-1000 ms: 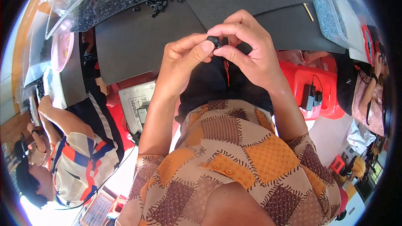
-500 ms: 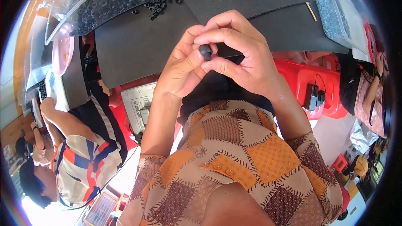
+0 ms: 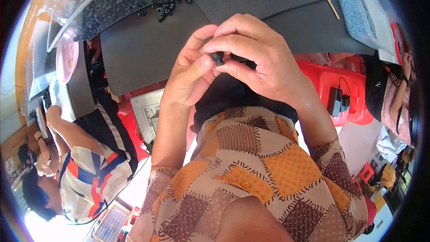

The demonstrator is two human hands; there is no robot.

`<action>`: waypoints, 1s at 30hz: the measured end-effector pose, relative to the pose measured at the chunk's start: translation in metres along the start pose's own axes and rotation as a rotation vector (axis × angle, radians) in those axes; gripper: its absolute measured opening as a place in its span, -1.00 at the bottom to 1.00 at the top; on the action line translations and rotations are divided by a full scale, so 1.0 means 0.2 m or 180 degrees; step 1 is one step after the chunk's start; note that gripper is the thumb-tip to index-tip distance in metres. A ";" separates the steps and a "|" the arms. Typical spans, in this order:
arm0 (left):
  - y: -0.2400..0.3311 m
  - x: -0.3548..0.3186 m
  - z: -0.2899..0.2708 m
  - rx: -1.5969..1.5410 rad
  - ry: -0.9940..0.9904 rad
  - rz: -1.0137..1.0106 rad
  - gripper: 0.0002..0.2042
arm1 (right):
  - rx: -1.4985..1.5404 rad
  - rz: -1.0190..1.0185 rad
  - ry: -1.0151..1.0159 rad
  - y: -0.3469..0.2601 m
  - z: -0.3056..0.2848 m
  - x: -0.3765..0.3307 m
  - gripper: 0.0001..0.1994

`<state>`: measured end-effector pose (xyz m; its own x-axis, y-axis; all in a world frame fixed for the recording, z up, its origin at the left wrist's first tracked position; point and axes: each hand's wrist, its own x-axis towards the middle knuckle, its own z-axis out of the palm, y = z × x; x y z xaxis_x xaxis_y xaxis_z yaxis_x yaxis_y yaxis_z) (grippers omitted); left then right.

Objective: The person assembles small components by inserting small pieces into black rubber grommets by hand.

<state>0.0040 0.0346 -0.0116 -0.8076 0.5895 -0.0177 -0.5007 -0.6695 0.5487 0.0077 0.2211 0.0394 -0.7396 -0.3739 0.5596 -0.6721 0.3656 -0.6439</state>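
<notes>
One small black piece (image 3: 218,58) sits pinched between both hands (image 3: 262,54).

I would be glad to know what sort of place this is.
It looks like a small-parts assembly workshop: small black parts lie loose on the dark worktop, a clear tub holds tiny blue pieces, and another person is close by on the left.

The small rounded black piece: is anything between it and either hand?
Nothing visible: the black piece is held at the fingertips of the bare left hand and bare right hand, which partly cover it.
</notes>
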 end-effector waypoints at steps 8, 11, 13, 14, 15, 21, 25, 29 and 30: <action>0.01 -0.03 -0.01 0.0091 0.0220 0.0001 -0.42 | 0.0306 0.0210 -0.0100 0.00 0.04 0.03 -0.72; 0.01 -0.03 0.00 0.0049 0.0245 -0.0004 -0.41 | 0.0655 0.0502 -0.0160 -0.02 0.05 0.02 -0.72; 0.00 -0.04 0.00 0.0037 0.0270 0.0011 -0.41 | 0.0832 0.0649 -0.0218 -0.03 0.06 0.01 -0.71; 0.00 -0.04 -0.01 0.0023 0.0295 0.0021 -0.40 | 0.0844 0.0687 -0.0202 -0.03 0.07 0.01 -0.70; 0.00 -0.04 -0.01 0.0020 0.0295 0.0023 -0.40 | 0.0856 0.0725 -0.0187 -0.03 0.08 0.00 -0.70; 0.00 -0.04 0.02 0.0093 0.0286 0.0085 -0.41 | 0.0496 0.0356 0.0018 -0.02 0.11 -0.01 -0.74; 0.03 -0.05 0.04 0.0536 0.0368 0.0214 -0.44 | 0.0338 0.0327 -0.0020 0.01 0.12 -0.03 -0.74; 0.10 -0.06 0.06 0.1439 0.0605 0.0143 -0.52 | -0.0209 0.0080 0.0073 0.04 0.13 -0.03 -0.76; 0.11 -0.06 0.07 0.1439 0.0618 0.0153 -0.52 | -0.0423 -0.0011 0.0025 0.04 0.13 -0.03 -0.76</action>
<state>0.0074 0.0191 0.0116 -0.8911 0.4390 -0.1154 -0.3110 -0.4054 0.8596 0.0070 0.2037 0.0175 -0.7372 -0.3687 0.5662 -0.6730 0.4744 -0.5674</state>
